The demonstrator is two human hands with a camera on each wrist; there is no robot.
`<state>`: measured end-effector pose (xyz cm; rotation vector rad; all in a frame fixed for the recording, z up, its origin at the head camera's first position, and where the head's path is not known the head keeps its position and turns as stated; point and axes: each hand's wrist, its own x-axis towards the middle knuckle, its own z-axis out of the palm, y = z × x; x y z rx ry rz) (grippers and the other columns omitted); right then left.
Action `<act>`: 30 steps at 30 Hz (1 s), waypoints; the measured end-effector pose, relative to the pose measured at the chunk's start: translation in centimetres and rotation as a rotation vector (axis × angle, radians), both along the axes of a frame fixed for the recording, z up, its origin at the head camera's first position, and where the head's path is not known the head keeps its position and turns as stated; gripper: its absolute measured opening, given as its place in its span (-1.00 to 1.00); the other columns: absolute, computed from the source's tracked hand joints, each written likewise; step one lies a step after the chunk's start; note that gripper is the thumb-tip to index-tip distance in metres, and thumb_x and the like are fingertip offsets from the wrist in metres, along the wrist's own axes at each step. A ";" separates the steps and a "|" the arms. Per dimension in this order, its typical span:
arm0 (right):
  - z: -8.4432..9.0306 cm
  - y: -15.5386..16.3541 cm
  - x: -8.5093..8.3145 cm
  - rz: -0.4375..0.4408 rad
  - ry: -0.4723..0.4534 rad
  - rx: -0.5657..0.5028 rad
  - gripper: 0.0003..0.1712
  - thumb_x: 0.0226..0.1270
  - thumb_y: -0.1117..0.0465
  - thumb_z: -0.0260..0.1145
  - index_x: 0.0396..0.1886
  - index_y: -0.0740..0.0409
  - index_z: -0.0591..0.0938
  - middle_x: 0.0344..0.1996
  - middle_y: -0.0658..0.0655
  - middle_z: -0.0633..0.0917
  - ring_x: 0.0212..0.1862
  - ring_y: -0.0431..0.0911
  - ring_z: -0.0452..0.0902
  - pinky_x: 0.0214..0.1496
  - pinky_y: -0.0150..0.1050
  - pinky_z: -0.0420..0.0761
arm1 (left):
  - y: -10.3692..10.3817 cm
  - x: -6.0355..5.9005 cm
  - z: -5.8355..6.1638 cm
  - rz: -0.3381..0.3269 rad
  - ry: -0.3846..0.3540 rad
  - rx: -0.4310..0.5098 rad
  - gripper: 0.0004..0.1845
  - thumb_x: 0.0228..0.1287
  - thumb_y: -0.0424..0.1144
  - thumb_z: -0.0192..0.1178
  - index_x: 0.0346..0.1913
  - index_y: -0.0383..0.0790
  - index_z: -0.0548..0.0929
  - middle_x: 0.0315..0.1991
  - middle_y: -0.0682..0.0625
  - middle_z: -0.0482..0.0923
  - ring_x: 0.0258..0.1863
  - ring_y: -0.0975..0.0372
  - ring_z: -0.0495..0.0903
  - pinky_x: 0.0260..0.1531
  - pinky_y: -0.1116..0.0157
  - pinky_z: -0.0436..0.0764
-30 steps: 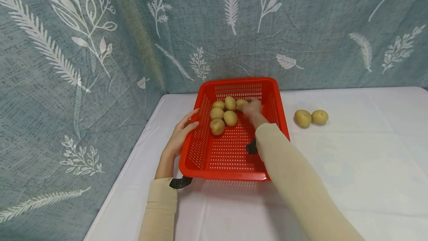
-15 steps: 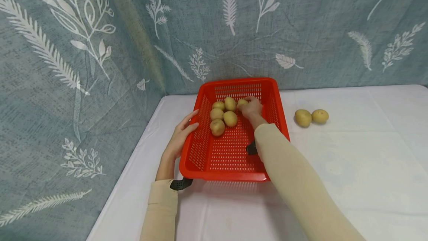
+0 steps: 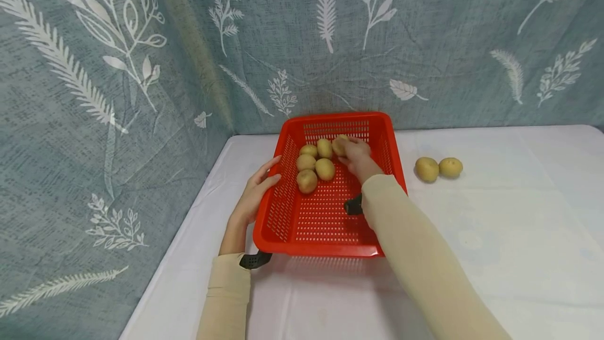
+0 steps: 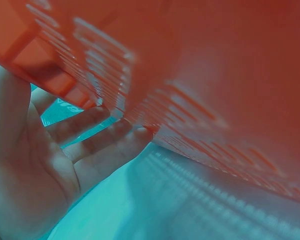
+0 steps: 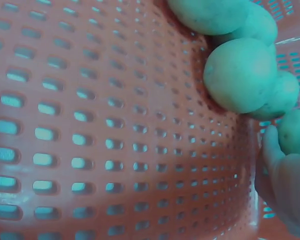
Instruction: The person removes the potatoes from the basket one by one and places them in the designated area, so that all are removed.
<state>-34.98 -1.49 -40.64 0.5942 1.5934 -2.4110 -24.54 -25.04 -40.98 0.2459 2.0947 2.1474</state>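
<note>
Left hand [image 3: 255, 193], fingers straight, presses the basket's [image 3: 325, 224] nine o'clock wall; right hand [image 3: 358, 156] grips a potato [image 3: 338, 145] lifted at the basket's twelve o'clock, just right of five potatoes [image 3: 315, 164]. Two spares [image 3: 438, 168] lie at three o'clock.

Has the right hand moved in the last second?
Hardly. The right hand stays at the potato near the basket back wall, gripping it and edging slightly toward that wall.
</note>
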 end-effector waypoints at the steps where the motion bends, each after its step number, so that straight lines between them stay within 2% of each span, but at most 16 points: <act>1: 0.2 0.0 0.0 0.004 -0.016 -0.022 -0.38 0.37 0.22 0.24 0.39 0.13 0.31 0.28 0.16 0.34 0.20 0.01 0.37 0.10 -0.20 0.50 | 0.0 0.0 0.1 0.001 0.000 0.002 -0.44 0.46 -0.32 -0.06 0.47 -0.12 0.16 0.25 -0.29 0.24 -0.03 0.06 0.49 -0.19 0.27 0.60; 9: 1.4 0.0 0.1 0.037 -0.046 -0.276 -0.34 0.41 0.25 0.17 0.46 0.01 0.21 0.34 0.11 0.28 0.28 0.03 0.29 0.15 -0.19 0.46 | -0.1 -0.1 0.1 -0.009 0.000 -0.007 -0.43 0.46 -0.28 -0.05 0.48 -0.14 0.14 0.27 -0.34 0.21 0.00 0.02 0.48 -0.17 0.26 0.59; 11: 1.4 0.0 0.0 0.043 -0.038 -0.303 -0.36 0.42 0.25 0.17 0.45 0.03 0.24 0.33 0.10 0.30 0.29 0.02 0.28 0.16 -0.19 0.45 | 0.0 -0.2 0.0 -0.010 0.002 -0.007 -0.43 0.47 -0.29 -0.05 0.48 -0.14 0.14 0.26 -0.33 0.22 0.00 0.03 0.48 -0.17 0.26 0.59; 19: 0.6 -0.3 -0.8 0.034 -0.025 -0.354 -0.37 0.36 0.25 0.26 0.40 0.02 0.32 0.26 0.09 0.36 0.23 0.02 0.35 0.04 -0.22 0.54 | 0.2 0.0 0.0 -0.002 -0.009 -0.006 -0.43 0.46 -0.30 -0.05 0.48 -0.10 0.15 0.24 -0.28 0.24 0.01 0.00 0.46 -0.18 0.24 0.60; 22: 1.1 -0.4 -0.6 0.041 -0.006 -0.354 -0.34 0.33 0.24 0.29 0.40 0.02 0.30 0.26 0.09 0.36 0.22 0.02 0.36 0.05 -0.22 0.53 | 0.1 0.0 -0.1 0.006 -0.010 -0.013 -0.43 0.46 -0.29 -0.04 0.48 -0.10 0.15 0.25 -0.27 0.24 0.02 0.02 0.46 -0.17 0.24 0.60; 30: 3.5 -0.1 0.4 0.053 0.009 -0.337 -0.34 0.39 0.24 0.20 0.43 0.01 0.23 0.30 0.09 0.31 0.26 0.02 0.30 0.12 -0.22 0.49 | 0.1 0.1 0.0 0.007 -0.008 -0.019 -0.43 0.46 -0.29 -0.04 0.48 -0.09 0.16 0.24 -0.27 0.24 0.01 0.02 0.46 -0.17 0.23 0.60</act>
